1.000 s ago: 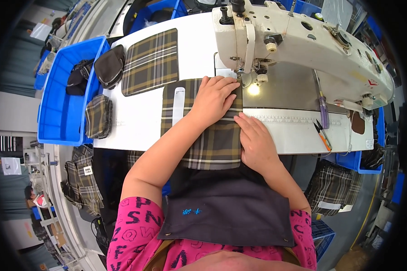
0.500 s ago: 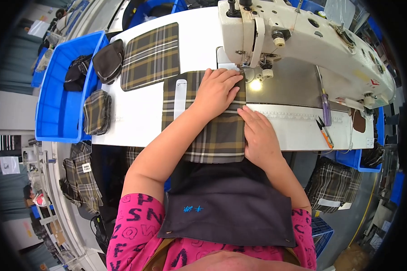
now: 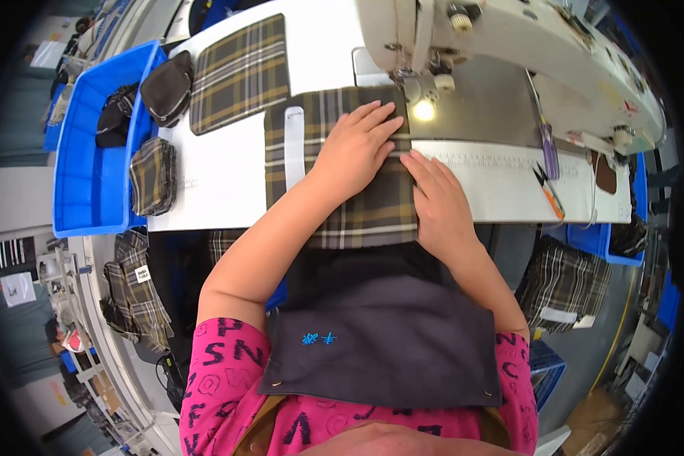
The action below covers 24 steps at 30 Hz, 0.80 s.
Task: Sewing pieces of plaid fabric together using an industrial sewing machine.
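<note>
The left hand (image 3: pixel 355 148) lies flat, fingers slightly spread, on a dark brown-and-olive plaid cloth panel (image 3: pixel 372 213) with white stripes. The right hand (image 3: pixel 442 201) rests at the panel's three-o'clock edge, fingers extended; whether it pinches the cloth cannot be told. The panel sits on the white surface (image 3: pixel 220 182), its one-o'clock corner near the needle area of a cream-coloured metal sewing machine (image 3: pixel 494 45). A narrow white strip (image 3: pixel 294 148) lies on the panel toward ten o'clock. Orange-handled snips (image 3: pixel 551 196) lie at three o'clock, well apart.
</note>
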### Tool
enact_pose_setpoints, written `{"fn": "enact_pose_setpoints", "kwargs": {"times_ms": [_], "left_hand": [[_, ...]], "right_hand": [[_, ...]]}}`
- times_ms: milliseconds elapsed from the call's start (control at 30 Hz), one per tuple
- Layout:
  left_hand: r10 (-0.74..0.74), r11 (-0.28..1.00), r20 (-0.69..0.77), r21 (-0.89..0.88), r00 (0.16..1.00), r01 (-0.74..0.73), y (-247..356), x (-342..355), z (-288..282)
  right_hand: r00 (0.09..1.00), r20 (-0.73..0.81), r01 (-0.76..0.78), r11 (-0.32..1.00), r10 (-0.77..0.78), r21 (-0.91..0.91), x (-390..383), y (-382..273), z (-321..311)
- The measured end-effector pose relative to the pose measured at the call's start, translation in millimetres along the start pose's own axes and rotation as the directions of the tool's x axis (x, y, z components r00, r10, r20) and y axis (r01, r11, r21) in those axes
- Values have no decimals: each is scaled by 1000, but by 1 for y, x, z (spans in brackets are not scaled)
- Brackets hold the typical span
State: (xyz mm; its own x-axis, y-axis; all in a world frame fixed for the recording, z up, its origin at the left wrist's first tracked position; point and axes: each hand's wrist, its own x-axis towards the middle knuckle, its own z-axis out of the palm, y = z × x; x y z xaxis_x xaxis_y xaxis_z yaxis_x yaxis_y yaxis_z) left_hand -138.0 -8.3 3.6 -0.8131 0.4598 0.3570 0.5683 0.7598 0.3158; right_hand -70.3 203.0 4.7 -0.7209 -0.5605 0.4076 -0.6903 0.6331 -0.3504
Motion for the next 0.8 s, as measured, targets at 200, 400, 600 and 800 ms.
{"fn": "enact_pose_setpoints", "kwargs": {"times_ms": [200,400,600,800], "left_hand": [[-43,979,335,-174,941,107,68,-80,-43],[-74,995,137,-50,988,81,78,-107,-27],[48,998,-35,-29,998,-49,78,-112,-18],[147,989,-122,16,982,-146,79,-116,-13]], "right_hand": [[984,-164,-70,996,62,-47,-56,-35,20],[931,-70,-304,867,358,394,-89,-30,37],[714,529,-555,-91,459,827,-75,-44,43],[737,564,-620,40,372,784,-73,-43,38]]}}
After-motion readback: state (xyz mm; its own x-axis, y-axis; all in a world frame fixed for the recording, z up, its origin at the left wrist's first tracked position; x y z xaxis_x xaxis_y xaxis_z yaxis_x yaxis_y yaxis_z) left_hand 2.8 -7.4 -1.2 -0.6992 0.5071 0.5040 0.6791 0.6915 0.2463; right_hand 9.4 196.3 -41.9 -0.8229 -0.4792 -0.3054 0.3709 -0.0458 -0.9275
